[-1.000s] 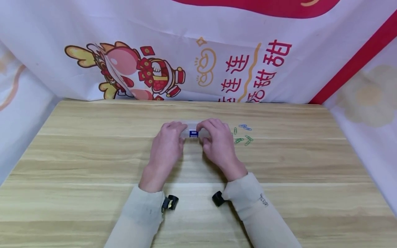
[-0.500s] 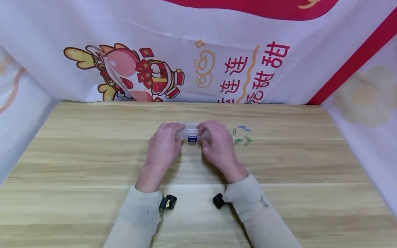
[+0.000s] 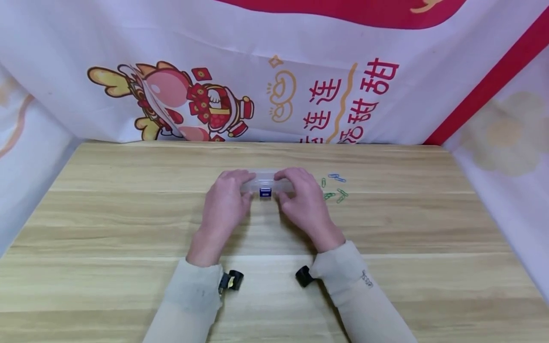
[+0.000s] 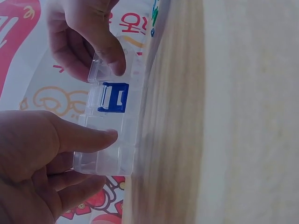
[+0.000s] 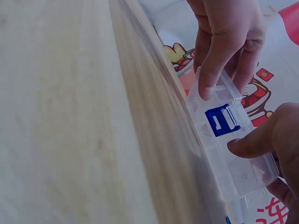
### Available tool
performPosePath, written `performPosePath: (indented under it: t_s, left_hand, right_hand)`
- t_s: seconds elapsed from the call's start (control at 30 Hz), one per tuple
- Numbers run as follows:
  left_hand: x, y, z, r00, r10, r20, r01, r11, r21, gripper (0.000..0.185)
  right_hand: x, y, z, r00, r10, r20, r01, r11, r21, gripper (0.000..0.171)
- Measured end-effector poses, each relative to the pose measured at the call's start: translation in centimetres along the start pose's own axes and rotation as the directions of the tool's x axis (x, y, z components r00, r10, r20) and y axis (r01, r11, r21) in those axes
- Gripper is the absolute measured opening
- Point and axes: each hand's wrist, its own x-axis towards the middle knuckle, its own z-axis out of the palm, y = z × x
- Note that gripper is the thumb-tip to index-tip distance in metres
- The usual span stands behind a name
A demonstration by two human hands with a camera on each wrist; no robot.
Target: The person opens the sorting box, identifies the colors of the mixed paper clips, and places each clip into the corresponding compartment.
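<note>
A clear plastic storage box (image 3: 265,176) with a blue latch (image 3: 265,192) on its front stands near the middle of the table. Its walls show inner dividers in the left wrist view. My left hand (image 3: 225,197) grips the box's left end, thumb against the front and fingers over the top and round the end. At the other end, my right hand (image 3: 303,202) holds it the same way, its thumb (image 5: 250,143) pressed on the front face beside the latch. The latch (image 4: 114,97) lies between the two thumbs. The back of the box is hidden.
Several green paper clips (image 3: 341,193) and a few blue ones (image 3: 336,177) lie on the wooden table (image 3: 128,228) just right of my right hand. A printed white cloth (image 3: 240,38) hangs behind the table's far edge.
The box's front with the blue latch has come down and slightly toward me, then stayed nearly still. Both hands keep their hold, the left shifting slightly left.
</note>
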Motion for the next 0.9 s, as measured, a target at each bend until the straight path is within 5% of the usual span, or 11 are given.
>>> performPosePath:
  t_s: [0.9]
  left_hand:
    - [0.4, -0.4, 0.6, 1.0, -0.019, 0.01, 0.02, 0.999, -0.038, 0.049]
  right_hand:
    - [0.2, 1.7, -1.8, 0.997, 0.06, 0.038, -0.06, 0.998, 0.013, 0.022]
